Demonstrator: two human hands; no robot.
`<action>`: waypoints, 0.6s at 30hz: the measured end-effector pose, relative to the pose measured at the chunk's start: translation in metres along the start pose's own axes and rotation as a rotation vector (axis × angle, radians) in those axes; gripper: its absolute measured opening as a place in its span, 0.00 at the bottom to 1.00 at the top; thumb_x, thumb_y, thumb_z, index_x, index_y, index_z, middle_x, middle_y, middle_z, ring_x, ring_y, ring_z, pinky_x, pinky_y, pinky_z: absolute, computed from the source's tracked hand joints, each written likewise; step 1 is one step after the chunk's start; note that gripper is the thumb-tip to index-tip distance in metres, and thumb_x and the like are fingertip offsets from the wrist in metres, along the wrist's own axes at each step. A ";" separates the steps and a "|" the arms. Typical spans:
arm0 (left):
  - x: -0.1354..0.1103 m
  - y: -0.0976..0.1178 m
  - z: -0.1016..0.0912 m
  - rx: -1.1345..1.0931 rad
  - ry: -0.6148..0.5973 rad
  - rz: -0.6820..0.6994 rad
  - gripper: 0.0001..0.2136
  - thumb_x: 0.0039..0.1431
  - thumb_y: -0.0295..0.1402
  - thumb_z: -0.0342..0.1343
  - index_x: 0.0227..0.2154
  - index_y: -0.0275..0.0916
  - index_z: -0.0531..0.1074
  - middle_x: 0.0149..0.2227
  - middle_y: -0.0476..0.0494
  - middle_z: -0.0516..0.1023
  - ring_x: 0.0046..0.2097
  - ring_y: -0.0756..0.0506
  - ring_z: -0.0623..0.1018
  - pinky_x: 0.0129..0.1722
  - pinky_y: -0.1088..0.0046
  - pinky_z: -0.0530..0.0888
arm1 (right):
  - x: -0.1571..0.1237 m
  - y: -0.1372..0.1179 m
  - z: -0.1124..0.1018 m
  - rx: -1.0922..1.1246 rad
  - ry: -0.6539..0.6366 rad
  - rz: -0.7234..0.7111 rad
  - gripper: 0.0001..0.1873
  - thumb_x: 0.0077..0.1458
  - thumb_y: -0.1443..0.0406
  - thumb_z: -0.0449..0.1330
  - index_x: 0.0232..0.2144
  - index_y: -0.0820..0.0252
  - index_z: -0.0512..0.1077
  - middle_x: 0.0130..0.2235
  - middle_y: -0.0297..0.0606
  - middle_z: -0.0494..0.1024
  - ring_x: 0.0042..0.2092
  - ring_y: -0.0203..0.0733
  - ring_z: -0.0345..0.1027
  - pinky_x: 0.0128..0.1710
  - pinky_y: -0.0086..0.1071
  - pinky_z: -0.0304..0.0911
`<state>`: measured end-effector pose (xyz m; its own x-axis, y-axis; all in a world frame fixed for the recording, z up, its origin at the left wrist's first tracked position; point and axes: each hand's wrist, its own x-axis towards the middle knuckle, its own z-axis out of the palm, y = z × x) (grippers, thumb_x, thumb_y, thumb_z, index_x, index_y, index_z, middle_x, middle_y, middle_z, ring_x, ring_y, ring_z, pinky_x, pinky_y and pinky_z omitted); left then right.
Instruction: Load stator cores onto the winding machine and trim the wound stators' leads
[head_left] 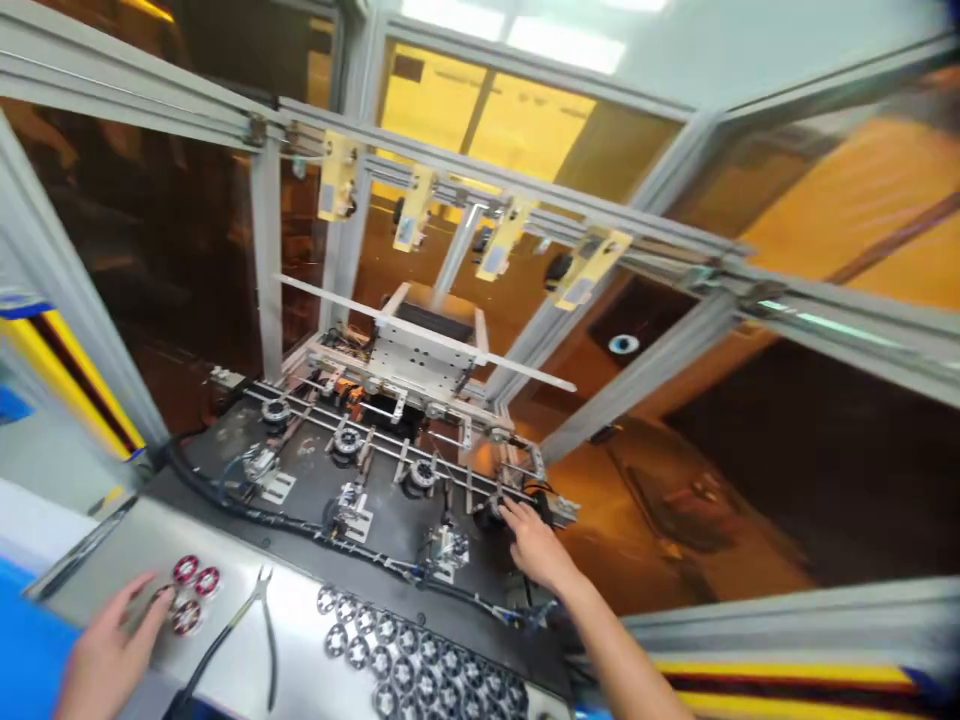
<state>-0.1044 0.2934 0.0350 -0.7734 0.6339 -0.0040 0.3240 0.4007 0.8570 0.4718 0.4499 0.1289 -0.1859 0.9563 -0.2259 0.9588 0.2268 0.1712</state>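
Observation:
My right hand (534,545) reaches into the machine, fingers extended toward a round black fixture (491,512) at the right end of the rail. Whether it holds anything I cannot make out. My left hand (112,645) rests on the steel ledge (300,650) with fingers spread, its fingertips touching a small cluster of red-and-white round parts (191,590). Three similar round fixtures (348,440) sit along the rail inside the machine.
Black-handled pliers (240,630) lie on the ledge beside the red parts. Several silver-and-black round parts (420,665) are lined up in rows to the right. A black cable bundle (300,525) runs along the ledge's inner edge. Aluminium frame posts and amber panels enclose the machine.

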 end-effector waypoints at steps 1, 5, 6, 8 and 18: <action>0.000 0.003 -0.005 0.029 -0.045 0.054 0.35 0.30 0.62 0.63 0.39 0.41 0.78 0.44 0.40 0.81 0.42 0.32 0.79 0.48 0.50 0.75 | 0.002 0.000 0.002 0.008 0.013 -0.004 0.41 0.46 0.77 0.55 0.63 0.50 0.68 0.65 0.47 0.66 0.66 0.60 0.59 0.62 0.54 0.63; -0.002 0.005 -0.015 0.099 -0.110 0.047 0.39 0.44 0.62 0.55 0.52 0.35 0.73 0.52 0.31 0.76 0.46 0.33 0.79 0.48 0.55 0.75 | 0.006 0.000 0.008 0.103 0.036 0.006 0.37 0.48 0.75 0.56 0.62 0.59 0.68 0.65 0.51 0.66 0.68 0.63 0.55 0.65 0.56 0.59; -0.002 0.003 -0.016 0.102 -0.121 0.017 0.40 0.45 0.61 0.54 0.54 0.35 0.72 0.50 0.31 0.77 0.45 0.34 0.79 0.47 0.56 0.75 | 0.007 0.002 0.008 0.129 0.036 0.012 0.36 0.49 0.75 0.56 0.62 0.62 0.68 0.66 0.52 0.65 0.69 0.62 0.53 0.65 0.56 0.58; -0.001 -0.001 -0.017 0.133 -0.142 -0.041 0.39 0.48 0.60 0.54 0.57 0.37 0.70 0.46 0.34 0.78 0.41 0.36 0.79 0.44 0.56 0.76 | 0.007 0.009 0.007 0.176 0.030 0.021 0.36 0.50 0.75 0.56 0.63 0.66 0.66 0.67 0.53 0.62 0.70 0.59 0.50 0.67 0.54 0.54; 0.009 0.015 -0.004 0.065 -0.141 -0.120 0.26 0.56 0.44 0.54 0.55 0.37 0.71 0.32 0.44 0.77 0.35 0.39 0.79 0.48 0.52 0.76 | 0.005 0.035 0.002 0.273 -0.060 0.040 0.44 0.45 0.80 0.53 0.67 0.68 0.57 0.71 0.47 0.52 0.72 0.52 0.43 0.70 0.45 0.51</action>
<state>-0.1086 0.3022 0.0503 -0.7258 0.6639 -0.1803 0.2725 0.5181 0.8107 0.5052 0.4625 0.1317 -0.1414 0.9489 -0.2821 0.9890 0.1230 -0.0819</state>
